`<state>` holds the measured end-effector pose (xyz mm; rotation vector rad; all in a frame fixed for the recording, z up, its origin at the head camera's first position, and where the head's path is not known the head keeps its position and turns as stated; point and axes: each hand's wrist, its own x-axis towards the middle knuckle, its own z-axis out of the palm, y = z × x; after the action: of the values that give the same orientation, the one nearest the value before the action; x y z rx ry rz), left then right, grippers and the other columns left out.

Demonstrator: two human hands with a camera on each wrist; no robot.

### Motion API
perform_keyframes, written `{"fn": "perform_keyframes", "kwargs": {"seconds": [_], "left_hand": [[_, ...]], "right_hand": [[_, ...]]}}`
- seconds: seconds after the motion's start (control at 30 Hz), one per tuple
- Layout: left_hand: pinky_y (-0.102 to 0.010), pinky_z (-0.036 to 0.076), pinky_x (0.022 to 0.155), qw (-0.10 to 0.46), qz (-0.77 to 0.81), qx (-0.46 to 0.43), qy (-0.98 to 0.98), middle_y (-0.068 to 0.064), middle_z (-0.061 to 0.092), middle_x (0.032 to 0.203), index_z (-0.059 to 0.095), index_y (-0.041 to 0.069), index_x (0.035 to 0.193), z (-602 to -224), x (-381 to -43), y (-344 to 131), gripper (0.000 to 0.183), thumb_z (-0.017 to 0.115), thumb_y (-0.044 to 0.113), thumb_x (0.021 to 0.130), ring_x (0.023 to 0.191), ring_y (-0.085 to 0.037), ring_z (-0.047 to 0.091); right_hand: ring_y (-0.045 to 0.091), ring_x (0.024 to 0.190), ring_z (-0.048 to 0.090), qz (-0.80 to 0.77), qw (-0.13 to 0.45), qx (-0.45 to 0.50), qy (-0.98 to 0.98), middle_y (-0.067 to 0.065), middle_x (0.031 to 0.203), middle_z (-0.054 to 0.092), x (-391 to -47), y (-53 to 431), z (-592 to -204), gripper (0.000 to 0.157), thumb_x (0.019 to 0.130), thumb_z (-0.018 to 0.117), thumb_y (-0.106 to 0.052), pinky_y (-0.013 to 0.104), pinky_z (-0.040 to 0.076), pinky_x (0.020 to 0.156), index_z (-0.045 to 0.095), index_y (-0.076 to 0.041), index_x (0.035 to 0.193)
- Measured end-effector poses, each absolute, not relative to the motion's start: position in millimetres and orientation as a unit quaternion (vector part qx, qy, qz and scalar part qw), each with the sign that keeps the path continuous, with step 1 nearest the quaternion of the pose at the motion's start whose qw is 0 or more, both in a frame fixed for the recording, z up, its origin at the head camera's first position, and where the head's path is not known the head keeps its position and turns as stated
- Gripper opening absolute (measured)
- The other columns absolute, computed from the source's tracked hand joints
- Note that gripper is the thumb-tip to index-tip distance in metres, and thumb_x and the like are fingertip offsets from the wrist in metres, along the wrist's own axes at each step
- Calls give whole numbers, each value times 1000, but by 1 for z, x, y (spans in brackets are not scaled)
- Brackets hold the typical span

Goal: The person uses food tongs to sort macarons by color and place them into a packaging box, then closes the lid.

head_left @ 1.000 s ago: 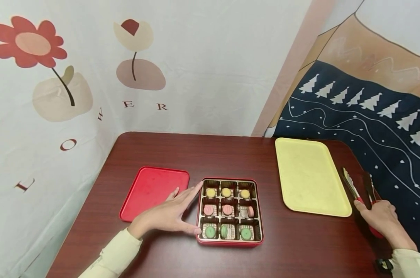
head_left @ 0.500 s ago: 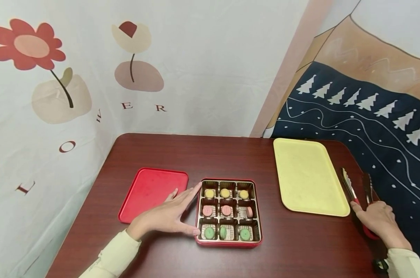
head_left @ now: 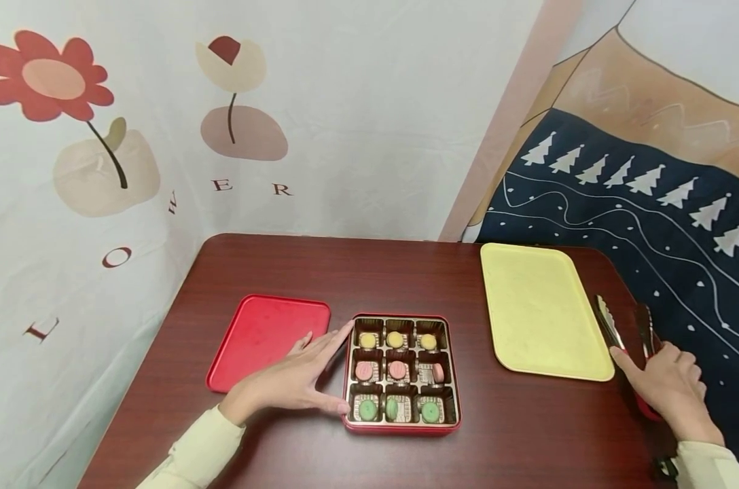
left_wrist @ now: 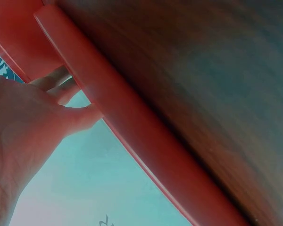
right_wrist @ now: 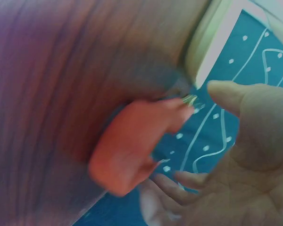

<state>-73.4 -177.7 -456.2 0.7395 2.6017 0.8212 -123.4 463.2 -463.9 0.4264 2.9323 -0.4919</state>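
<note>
A red tin [head_left: 404, 430] with a gold divided insert holds yellow, pink and green macarons [head_left: 397, 370], one in each compartment. My left hand [head_left: 290, 377] lies at the tin's left side, thumb and forefinger spread and touching its edge; in the left wrist view the thumb meets the red side wall [left_wrist: 127, 122]. At the far right, red-handled tongs [head_left: 614, 326] with metal ends lie on the table. Over their handle my right hand [head_left: 675, 390] is spread. The right wrist view shows that hand's fingers apart from the blurred red tongs handle [right_wrist: 127, 146].
A red lid [head_left: 265, 339] lies left of the tin, partly behind my left hand. To the right, a yellow tray [head_left: 547, 312] sits beside the tongs. The brown table [head_left: 345, 272] ends close to the tongs, with printed cloths behind it.
At the tongs, my right hand has shifted slightly left and its thumb has spread outward. The tongs' left arm has moved slightly left. My left hand stays by the tin.
</note>
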Motion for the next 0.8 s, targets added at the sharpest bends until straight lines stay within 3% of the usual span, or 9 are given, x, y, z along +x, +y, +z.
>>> {"fn": "perform_keyframes", "kwargs": {"seconds": [0.17, 0.33, 0.47, 0.67, 0.8], "left_hand": [[-71, 13, 127, 147, 295, 247, 911, -17, 25, 178, 2, 25, 178, -455, -72, -180, 134, 84, 73, 83, 162, -44, 20], [-75, 19, 124, 134, 309, 235, 912, -10, 25, 178, 7, 29, 178, -455, -72, -182, 127, 82, 72, 86, 163, -40, 22], [-74, 26, 123, 102, 317, 236, 913, -8, 33, 176, 15, 28, 178, -452, -73, -187, 117, 80, 70, 90, 160, -37, 30], [-69, 34, 121, 54, 304, 220, 925, -7, 44, 170, 29, 24, 175, -446, -75, -198, 101, 78, 62, 96, 154, -34, 42], [-69, 33, 122, 41, 298, 199, 933, -6, 48, 167, 37, 21, 173, -442, -75, -204, 93, 80, 54, 97, 151, -34, 45]], "right_hand": [[77, 112, 30, -172, -34, 98, 980, 61, 127, 25, -122, 437, -461, 100, 107, 59, -50, 83, 28, 82, 20, 34, 144], [73, 119, 30, -228, -87, 52, 968, 55, 134, 29, -123, 410, -463, 83, 108, 62, -33, 82, 28, 91, 24, 29, 150], [65, 121, 34, -295, -127, 2, 947, 48, 131, 36, -122, 392, -467, 69, 107, 62, -17, 72, 31, 96, 30, 27, 150], [55, 120, 44, -336, -124, -52, 932, 38, 134, 41, -119, 361, -464, 65, 110, 61, -16, 46, 35, 90, 31, 20, 154], [53, 123, 44, -349, -98, -73, 929, 36, 138, 39, -118, 343, -459, 67, 112, 60, -19, 41, 37, 88, 27, 18, 156]]}}
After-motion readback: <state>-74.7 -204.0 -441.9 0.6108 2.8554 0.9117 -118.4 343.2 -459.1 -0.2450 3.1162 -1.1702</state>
